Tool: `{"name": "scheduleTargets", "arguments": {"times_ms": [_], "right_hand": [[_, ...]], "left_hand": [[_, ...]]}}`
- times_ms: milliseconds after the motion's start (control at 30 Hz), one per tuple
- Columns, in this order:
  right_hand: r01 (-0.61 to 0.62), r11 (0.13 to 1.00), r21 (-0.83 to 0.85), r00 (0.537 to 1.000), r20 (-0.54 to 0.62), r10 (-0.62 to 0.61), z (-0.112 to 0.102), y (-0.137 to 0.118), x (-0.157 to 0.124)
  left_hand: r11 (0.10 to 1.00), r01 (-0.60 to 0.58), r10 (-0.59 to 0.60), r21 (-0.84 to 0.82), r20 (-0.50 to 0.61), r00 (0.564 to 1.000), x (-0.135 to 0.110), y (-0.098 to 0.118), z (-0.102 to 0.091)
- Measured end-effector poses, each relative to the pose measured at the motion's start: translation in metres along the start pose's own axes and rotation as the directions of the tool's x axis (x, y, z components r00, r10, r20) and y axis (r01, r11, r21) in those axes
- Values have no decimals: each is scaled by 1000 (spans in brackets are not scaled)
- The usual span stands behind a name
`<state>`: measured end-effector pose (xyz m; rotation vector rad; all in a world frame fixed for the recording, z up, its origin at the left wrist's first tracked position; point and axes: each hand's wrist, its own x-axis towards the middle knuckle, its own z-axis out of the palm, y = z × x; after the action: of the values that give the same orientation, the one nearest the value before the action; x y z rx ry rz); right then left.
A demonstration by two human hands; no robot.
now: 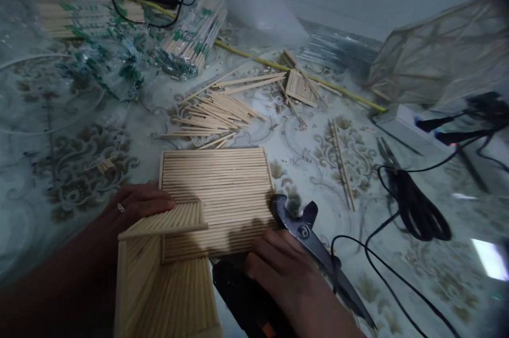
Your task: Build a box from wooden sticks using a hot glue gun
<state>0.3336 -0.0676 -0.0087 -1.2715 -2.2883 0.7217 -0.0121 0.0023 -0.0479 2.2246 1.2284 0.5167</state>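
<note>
A patterned table cover (139, 160) spreads beneath everything. Toward 2 o'clock, near the wall, stands a pale faceted frame (429, 57), blurred at its outer side.

The stick structure (214, 184) lies on the cover from the middle down to 7 o'clock: a flat panel of parallel sticks at the far end, with upright stick walls and a slanting piece at the near end.

At 8 o'clock the left hand (139, 200) lays its fingers on the structure beside the slanting piece; its thumb is hidden, so I cannot tell whether it grips. At 5 to 6 o'clock the right hand (282, 258) curls around a black tool (242, 295), just beside the panel's near right corner.

At 11 o'clock sits a clear packet of sticks (194, 33). A grey cutter (306, 232) points its open blades at the panel from 5 o'clock, partly behind the right hand. Black-handled scissors (417, 200) rest between 3 and 4, near a white power strip (401, 123). Loose sticks (218, 112) are heaped between 10 and 11, beyond the panel. A small stick panel (301, 87) lies at 1 o'clock. Smallest is a ring (120, 208) on the left hand.
</note>
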Motion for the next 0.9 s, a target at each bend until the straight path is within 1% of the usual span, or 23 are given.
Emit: {"name": "scheduleTargets", "arguments": {"times_ms": [133,200,300,400,467,600,800,900], "right_hand": [[-6,1000,-7,1000,30,6,1,0,0],[0,1000,-30,1000,18,0,-1,0,2],[5,999,-41,999,33,-4,-7,-2,7],[-16,999,-38,996,83,20,-12,-5,10],[-41,998,-39,995,94,44,-15,-7,10],[-72,997,6,991,111,71,-17,-9,9],[-68,997,21,992,111,65,-16,-12,11],[-25,999,20,997,69,23,-17,-12,13]], "left_hand": [[998,-18,17,-64,-12,1000,1,1,-1],[997,-11,11,-70,-4,1000,3,1,-2],[997,-5,6,-72,15,1000,4,0,-2],[995,-21,23,-97,26,999,4,-2,-2],[994,-35,36,-104,13,999,4,-4,-2],[994,-12,13,-106,6,1000,5,-8,-2],[998,20,-19,-62,20,1000,10,-6,-5],[999,37,-37,-15,27,999,11,0,-9]]}}
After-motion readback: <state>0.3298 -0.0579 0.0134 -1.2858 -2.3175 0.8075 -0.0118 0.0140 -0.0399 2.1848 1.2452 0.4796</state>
